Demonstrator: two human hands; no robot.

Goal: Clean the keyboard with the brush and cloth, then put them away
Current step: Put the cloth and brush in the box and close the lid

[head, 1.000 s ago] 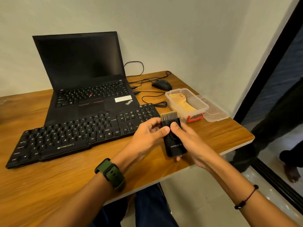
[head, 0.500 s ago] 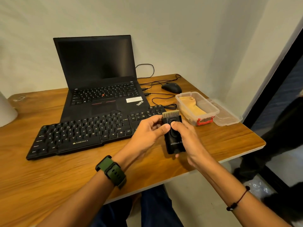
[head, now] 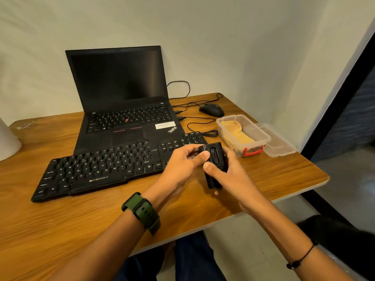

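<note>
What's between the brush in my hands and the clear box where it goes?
Nothing visible. The brush is held in both hands just left of the clear box, with only bare table between. The box is open, its lid beside it and the cloth inside.

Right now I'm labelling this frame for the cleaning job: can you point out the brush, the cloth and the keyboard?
brush [head: 214, 159], head view, on its black body by the oval slider.
cloth [head: 236, 133], head view, on the yellow fold inside the clear box.
keyboard [head: 105, 167], head view, on the letter keys.
</note>
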